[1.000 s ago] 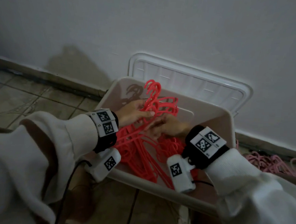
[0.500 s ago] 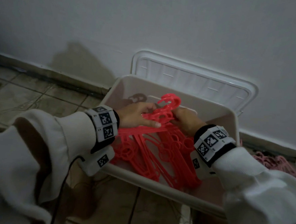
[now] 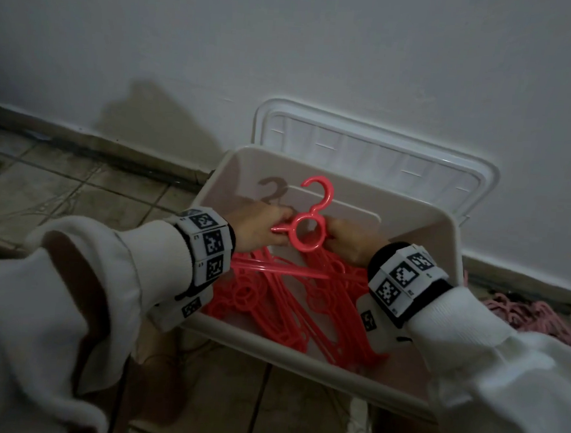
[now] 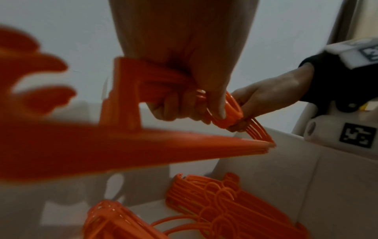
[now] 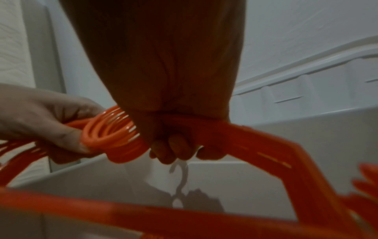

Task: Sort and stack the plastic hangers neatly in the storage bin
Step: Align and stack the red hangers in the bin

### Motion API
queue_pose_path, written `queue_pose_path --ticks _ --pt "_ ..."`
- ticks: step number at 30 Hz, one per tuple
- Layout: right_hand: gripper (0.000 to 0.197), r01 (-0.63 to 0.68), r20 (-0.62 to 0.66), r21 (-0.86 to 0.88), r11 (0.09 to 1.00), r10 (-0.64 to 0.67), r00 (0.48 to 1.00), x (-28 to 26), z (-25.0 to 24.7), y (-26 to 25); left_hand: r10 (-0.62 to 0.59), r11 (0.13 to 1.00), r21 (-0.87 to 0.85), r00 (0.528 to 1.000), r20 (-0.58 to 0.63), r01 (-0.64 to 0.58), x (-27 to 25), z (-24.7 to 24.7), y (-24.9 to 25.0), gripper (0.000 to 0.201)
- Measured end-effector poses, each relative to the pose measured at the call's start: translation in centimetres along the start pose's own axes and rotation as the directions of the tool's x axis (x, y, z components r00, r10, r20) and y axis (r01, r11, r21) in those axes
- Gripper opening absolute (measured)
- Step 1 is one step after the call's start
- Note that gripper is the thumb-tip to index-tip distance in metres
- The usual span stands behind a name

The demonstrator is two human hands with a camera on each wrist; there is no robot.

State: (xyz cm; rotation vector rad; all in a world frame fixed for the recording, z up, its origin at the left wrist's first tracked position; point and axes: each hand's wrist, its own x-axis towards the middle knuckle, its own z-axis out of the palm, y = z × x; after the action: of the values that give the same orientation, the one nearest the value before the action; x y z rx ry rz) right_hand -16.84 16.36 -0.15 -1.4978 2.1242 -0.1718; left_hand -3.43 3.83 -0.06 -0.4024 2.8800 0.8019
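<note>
A tiled floor [image 3: 76,195] meets a plain pale wall [image 3: 289,47] along a dark skirting line, in dim light. The storage bin [image 3: 301,359] sits on the tiles against the wall, its white lid [image 3: 366,147] leaning upright behind it at 12 o'clock. More pink hangers [image 3: 524,314] lie heaped on the floor at 3 o'clock of the bin, cut off by the right sleeve.

Above the bin's far end both hands grip one bunch of red hangers [image 3: 306,231], hooks up. The left hand [image 3: 259,228] has fingers and thumb curled round the bunch's shoulder at 9 o'clock of the rings; the right hand [image 3: 350,237] is wrapped round the shoulder at 3 o'clock. Loose stacks of red hangers [image 3: 288,304] lie on the bin floor below.

The wrist views are blurred near the lens, and the count in the held bunch cannot be made out.
</note>
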Motion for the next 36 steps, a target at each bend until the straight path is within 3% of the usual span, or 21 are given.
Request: queue_pose_path --ticks 5,7,12,15,17,19,21,22,25,26,28,29,31,32,36 --pt "0.038 -0.006 0.027 -0.019 1.0 0.007 1.0 0.2 0.2 0.2 -0.011 0.997 -0.068 0.989 0.145 0.021 -0.1 0.7 0.5 0.05" --pt "0.037 -0.033 0.044 -0.009 0.999 0.033 0.998 0.3 0.2 0.1 -0.009 0.989 -0.146 0.988 0.155 0.032 -0.1 0.8 1.0 0.045" --pt "0.041 -0.025 -0.032 0.049 0.998 0.027 0.999 0.5 -0.1 0.5 -0.101 0.982 -0.162 0.995 -0.025 0.095 0.4 0.8 0.6 0.034" --pt "0.054 -0.18 -0.18 0.061 0.982 0.188 0.966 1.0 -0.3 2.7 -0.187 0.979 -0.087 0.981 -0.045 0.183 0.5 0.7 -0.5 0.033" --pt "0.044 -0.312 -0.253 0.126 0.942 0.334 0.908 1.2 -0.3 4.5 -0.233 0.972 -0.052 0.969 -0.079 0.229 0.6 0.9 -1.7 0.036" --pt "0.031 -0.444 -0.127 0.084 0.892 0.451 0.883 1.0 0.4 5.9 -0.249 0.968 -0.028 0.961 -0.122 0.248 1.0 1.1 -2.8 0.038" --pt "0.033 -0.476 0.168 -0.015 0.879 0.472 0.866 0.6 2.2 6.1 -0.259 0.965 -0.001 0.952 -0.164 0.262 1.1 1.1 -3.3 0.04" --pt "0.033 -0.496 0.297 -0.065 0.866 0.491 0.819 0.4 3.5 6.0 -0.269 0.962 -0.004 0.947 -0.176 0.272 1.2 1.0 -3.4 0.041" --pt "0.037 -0.497 0.414 -0.171 0.851 0.52 0.747 0.9 7.4 6.2 -0.265 0.964 -0.049 0.943 -0.202 0.26 1.7 0.9 -3.6 0.048" --pt "0.05 -0.507 0.403 -0.167 0.845 0.528 0.747 1.6 8.9 6.8 -0.264 0.964 -0.067 0.945 -0.191 0.256 1.7 0.8 -3.4 0.05" --pt "0.105 -0.462 0.413 -0.188 0.867 0.496 0.763 2.8 12.2 8.8 -0.267 0.961 -0.128 0.946 -0.184 0.247 1.8 0.8 -3.2 0.053" --pt "0.107 -0.487 0.438 -0.13 0.864 0.491 0.753 3.0 12.7 9.0 -0.273 0.956 -0.162 0.944 -0.185 0.245 1.9 0.8 -3.1 0.051" --pt "0.063 -0.504 0.416 -0.101 0.858 0.497 0.762 2.7 12.0 6.7 -0.297 0.946 -0.191 0.936 -0.188 0.262 2.0 0.9 -2.7 0.035" --pt "0.053 -0.508 0.373 -0.071 0.859 0.495 0.785 2.7 11.7 6.2 -0.305 0.944 -0.193 0.93 -0.202 0.268 1.9 0.9 -2.4 0.028" --pt "0.044 -0.544 0.238 -0.048 0.838 0.539 0.808 3.6 11.8 6.1 -0.281 0.953 -0.18 0.931 -0.232 0.243 1.9 0.7 -1.9 0.024"
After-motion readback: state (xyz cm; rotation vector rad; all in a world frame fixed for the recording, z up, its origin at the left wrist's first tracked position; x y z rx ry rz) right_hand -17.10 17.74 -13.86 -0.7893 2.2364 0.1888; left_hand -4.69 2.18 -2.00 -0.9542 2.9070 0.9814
